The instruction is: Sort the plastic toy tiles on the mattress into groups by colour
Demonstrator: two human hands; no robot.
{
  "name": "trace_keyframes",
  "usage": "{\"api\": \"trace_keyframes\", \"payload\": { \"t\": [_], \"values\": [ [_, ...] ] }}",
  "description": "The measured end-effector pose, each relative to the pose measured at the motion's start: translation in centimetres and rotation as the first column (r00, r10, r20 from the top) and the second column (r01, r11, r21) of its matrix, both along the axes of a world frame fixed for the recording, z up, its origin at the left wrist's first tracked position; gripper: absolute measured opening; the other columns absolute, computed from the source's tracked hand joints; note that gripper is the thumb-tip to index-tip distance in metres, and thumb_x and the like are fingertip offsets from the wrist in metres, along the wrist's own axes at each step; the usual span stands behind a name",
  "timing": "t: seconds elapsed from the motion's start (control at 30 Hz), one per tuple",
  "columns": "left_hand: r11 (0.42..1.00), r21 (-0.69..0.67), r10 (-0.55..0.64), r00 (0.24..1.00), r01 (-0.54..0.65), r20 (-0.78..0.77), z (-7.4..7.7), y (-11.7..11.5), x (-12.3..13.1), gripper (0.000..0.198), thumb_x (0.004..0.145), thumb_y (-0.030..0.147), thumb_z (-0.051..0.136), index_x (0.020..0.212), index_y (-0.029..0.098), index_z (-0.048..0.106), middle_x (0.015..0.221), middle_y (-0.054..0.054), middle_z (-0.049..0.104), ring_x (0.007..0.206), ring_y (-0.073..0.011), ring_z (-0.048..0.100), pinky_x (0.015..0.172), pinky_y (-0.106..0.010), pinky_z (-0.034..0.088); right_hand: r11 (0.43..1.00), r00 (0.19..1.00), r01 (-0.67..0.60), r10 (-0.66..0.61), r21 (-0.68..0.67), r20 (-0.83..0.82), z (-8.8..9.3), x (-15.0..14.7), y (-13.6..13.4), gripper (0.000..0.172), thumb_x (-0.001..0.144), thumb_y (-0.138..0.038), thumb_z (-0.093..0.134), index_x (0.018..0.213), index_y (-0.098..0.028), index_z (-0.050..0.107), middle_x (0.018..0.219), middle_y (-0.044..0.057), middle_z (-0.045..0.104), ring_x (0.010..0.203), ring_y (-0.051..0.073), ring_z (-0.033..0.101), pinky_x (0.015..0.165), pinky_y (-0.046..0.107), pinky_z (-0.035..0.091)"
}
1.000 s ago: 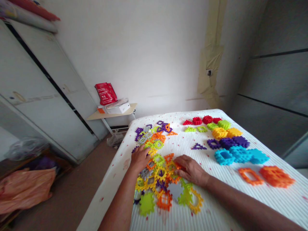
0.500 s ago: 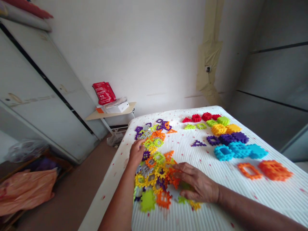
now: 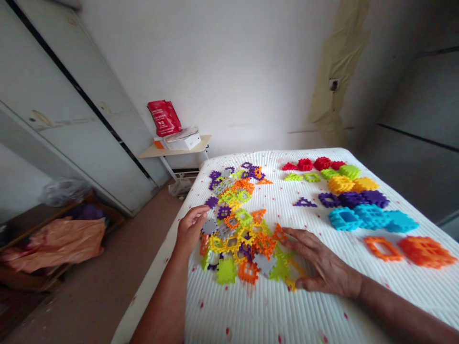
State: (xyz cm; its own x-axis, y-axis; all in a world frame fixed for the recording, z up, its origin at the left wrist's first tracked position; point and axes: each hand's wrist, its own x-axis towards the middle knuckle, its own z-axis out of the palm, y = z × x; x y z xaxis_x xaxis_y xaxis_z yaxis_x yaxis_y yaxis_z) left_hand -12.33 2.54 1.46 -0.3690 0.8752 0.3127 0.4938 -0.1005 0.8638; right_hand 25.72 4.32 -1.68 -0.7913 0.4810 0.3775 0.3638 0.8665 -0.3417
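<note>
A heap of flat interlocking plastic pieces (image 3: 240, 234) in yellow, orange, green, purple and grey lies on a white ribbed sheet (image 3: 272, 310). My left hand (image 3: 190, 228) rests at the heap's left edge, fingers curled, touching a grey piece (image 3: 209, 226). My right hand (image 3: 319, 262) lies flat and spread over the heap's right side, covering green and yellow pieces. Sorted piles sit further right: red (image 3: 311, 164), yellow (image 3: 340, 184), purple (image 3: 344, 198), blue (image 3: 369, 219) and orange (image 3: 419, 249).
A lone purple triangle (image 3: 304, 203) lies between the heap and the sorted piles. Beyond the bed's far left corner stands a small side table (image 3: 172, 152) with a red bag (image 3: 164, 118) and a box. A wardrobe (image 3: 71, 119) lines the left wall, with an orange plastic bag (image 3: 60, 239) on the floor.
My left hand slid left off the heap to its edge. My right hand moved down and right and flattened out. The view shifted, so the bed sits higher in frame.
</note>
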Motion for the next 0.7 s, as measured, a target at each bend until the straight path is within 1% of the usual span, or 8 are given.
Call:
{"api": "trace_keyframes", "payload": {
  "t": [0.07,0.13,0.2,0.3,0.4,0.53,0.6,0.7],
  "values": [
    [0.997,0.04,-0.06,0.995,0.063,-0.081,-0.7,-2.3,0.4,0.033,0.081,0.041,0.053,0.1,0.019,0.066,0.113,-0.008,0.063,0.11,-0.0232,0.054,0.093,-0.035,0.043,0.997,0.996,-0.063,0.061,0.035,0.058,0.0,0.5,-0.9,0.085,0.073,-0.063,0.06,0.142,-0.021,0.032,0.151,0.012,0.022,0.132,0.036,0.029,0.101,0.053,0.035],
    [0.991,0.031,-0.127,0.979,0.133,-0.163,-1.6,-4.4,0.6,0.034,0.083,0.04,0.051,0.107,0.02,0.064,0.121,-0.009,0.058,0.117,-0.0235,0.05,0.099,-0.037,0.039,0.995,0.993,-0.086,0.082,0.05,0.086,-0.1,0.7,-1.5,0.09,0.072,-0.064,0.06,0.145,-0.021,0.027,0.153,0.011,0.013,0.135,0.038,0.022,0.102,0.054,0.034],
    [0.983,0.002,-0.179,0.955,0.184,-0.235,-2.3,-6.2,0.9,0.039,0.083,0.041,0.051,0.117,0.022,0.059,0.129,-0.009,0.052,0.123,-0.0246,0.045,0.104,-0.04,0.035,0.996,0.993,-0.072,0.067,0.05,0.095,-0.3,0.6,-1.8,0.091,0.074,-0.062,0.059,0.146,-0.02,0.024,0.154,0.011,0.01,0.135,0.038,0.02,0.102,0.054,0.033],
    [0.974,-0.045,-0.225,0.919,0.223,-0.324,-3.0,-7.8,1.5,0.052,0.08,0.042,0.054,0.128,0.024,0.05,0.138,-0.01,0.042,0.129,-0.0275,0.037,0.106,-0.044,0.033,0.999,0.994,-0.032,0.029,0.032,0.101,-0.6,-0.1,-1.6,0.085,0.078,-0.058,0.057,0.146,-0.021,0.022,0.153,0.011,0.012,0.136,0.034,0.021,0.104,0.051,0.033],
    [0.97,-0.104,-0.244,0.876,0.221,-0.416,-3.3,-8.3,2.1,0.06,0.073,0.038,0.062,0.13,0.024,0.047,0.142,-0.011,0.038,0.131,-0.0297,0.035,0.107,-0.048,0.032,1.0,0.996,-0.006,0.003,0.031,0.095,-1.0,-1.1,-1.1,0.079,0.081,-0.052,0.056,0.146,-0.02,0.023,0.153,0.011,0.014,0.136,0.032,0.021,0.104,0.049,0.034],
    [0.989,-0.105,-0.146,0.868,0.108,-0.474,-3.6,-7.8,2.6,0.037,0.074,0.025,0.056,0.111,0.023,0.061,0.133,-0.009,0.048,0.124,-0.0264,0.043,0.105,-0.046,0.034,0.999,0.998,-0.003,0.001,0.037,0.066,-1.3,-2.5,-0.4,0.074,0.081,-0.052,0.056,0.142,-0.018,0.032,0.15,0.015,0.022,0.135,0.033,0.023,0.104,0.051,0.034],
    [0.993,-0.091,-0.109,0.879,0.075,-0.464,-3.6,-7.6,2.7,0.027,0.077,0.025,0.053,0.101,0.023,0.065,0.127,-0.009,0.052,0.12,-0.0251,0.048,0.104,-0.044,0.036,1.0,0.999,0.011,-0.012,0.018,0.039,-1.2,-3.2,-0.1,0.072,0.081,-0.051,0.058,0.14,-0.017,0.034,0.148,0.015,0.026,0.134,0.033,0.023,0.104,0.051,0.034],
    [0.996,-0.055,-0.086,0.906,0.069,-0.414,-3.6,-7.3,2.8,0.023,0.079,0.03,0.052,0.097,0.023,0.066,0.124,-0.009,0.055,0.118,-0.0246,0.05,0.101,-0.042,0.038,1.0,0.999,0.021,-0.022,-0.019,-0.033,-0.9,-4.1,0.1,0.07,0.08,-0.046,0.06,0.139,-0.017,0.035,0.146,0.017,0.029,0.134,0.033,0.023,0.104,0.052,0.034]
  ]
}}
